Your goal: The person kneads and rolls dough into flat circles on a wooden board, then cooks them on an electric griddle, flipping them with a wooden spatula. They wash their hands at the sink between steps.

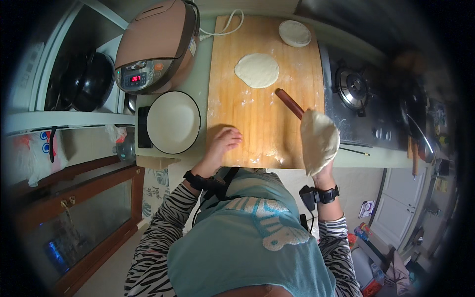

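Note:
My left hand is over the front left of a floured wooden board, fingers loosely bent, holding nothing that I can see. At the board's right edge my right hand is mostly hidden behind a raised, flat piece of dough draped over it. A dark red wooden rolling pin lies slanted on the board, its near end hidden by that dough. Farther back on the board lies a flat round of dough. A small round white dish or floured piece sits at the back right; which one I cannot tell.
Left of the board stand a brown rice cooker and a white dark-rimmed bowl on a dark flat thing. A white cable curls over the board's back edge. To the right are a gas burner and a dark wok or pan.

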`<state>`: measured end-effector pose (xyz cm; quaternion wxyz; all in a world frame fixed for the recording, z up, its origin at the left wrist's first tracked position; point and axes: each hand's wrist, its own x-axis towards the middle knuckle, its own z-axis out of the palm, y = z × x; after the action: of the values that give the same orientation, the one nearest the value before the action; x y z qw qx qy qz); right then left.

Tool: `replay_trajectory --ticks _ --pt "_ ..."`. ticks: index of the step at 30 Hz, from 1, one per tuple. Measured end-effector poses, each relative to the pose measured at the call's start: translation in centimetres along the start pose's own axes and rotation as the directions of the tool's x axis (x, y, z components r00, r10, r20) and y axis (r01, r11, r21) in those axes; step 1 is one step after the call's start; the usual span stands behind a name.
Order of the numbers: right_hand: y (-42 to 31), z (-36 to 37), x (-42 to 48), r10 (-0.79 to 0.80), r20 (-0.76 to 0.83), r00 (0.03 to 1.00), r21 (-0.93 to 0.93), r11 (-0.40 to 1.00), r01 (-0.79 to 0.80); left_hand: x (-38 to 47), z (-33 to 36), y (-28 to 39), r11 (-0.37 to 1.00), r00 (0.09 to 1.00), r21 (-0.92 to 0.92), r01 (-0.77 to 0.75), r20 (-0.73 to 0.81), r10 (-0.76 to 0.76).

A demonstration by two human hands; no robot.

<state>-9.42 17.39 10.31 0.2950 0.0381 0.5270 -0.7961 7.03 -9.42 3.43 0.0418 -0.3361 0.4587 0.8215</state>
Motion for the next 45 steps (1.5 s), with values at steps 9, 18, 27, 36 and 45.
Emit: replay_trajectory --ticks 9,18,27,36,45 --pt "6.1 11.2 2.4 0.215 0.728 0.651 -0.599 -0.262 0.756 -0.8 -2.2 -0.9 0.970 0.898 0.027 -0.242 -0.371 0.235" --pt "2.7 4.9 4.8 -0.325 0.302 0.896 -0.836 0.361 0.413 0.9 3.7 -0.3 0.377 0.695 0.813 -0.445 0.048 0.717" --pt "4.4 5.9 2.3 -0.418 0.365 0.832 -0.814 0.290 0.503 2.8 8.4 -0.4 -0.166 0.692 0.832 -0.530 0.537 0.482" --pt "6.4 5.0 0.5 -0.463 0.264 0.846 -0.877 0.249 0.410 4.8 6.1 5.4 0.351 0.740 0.772 -0.529 0.219 0.636" --pt "5.7 10.5 1.4 -0.138 0.478 0.867 -0.874 0.025 0.486 -8.5 -6.6 4.3 0.874 0.952 0.475 -0.105 0.301 -0.050"
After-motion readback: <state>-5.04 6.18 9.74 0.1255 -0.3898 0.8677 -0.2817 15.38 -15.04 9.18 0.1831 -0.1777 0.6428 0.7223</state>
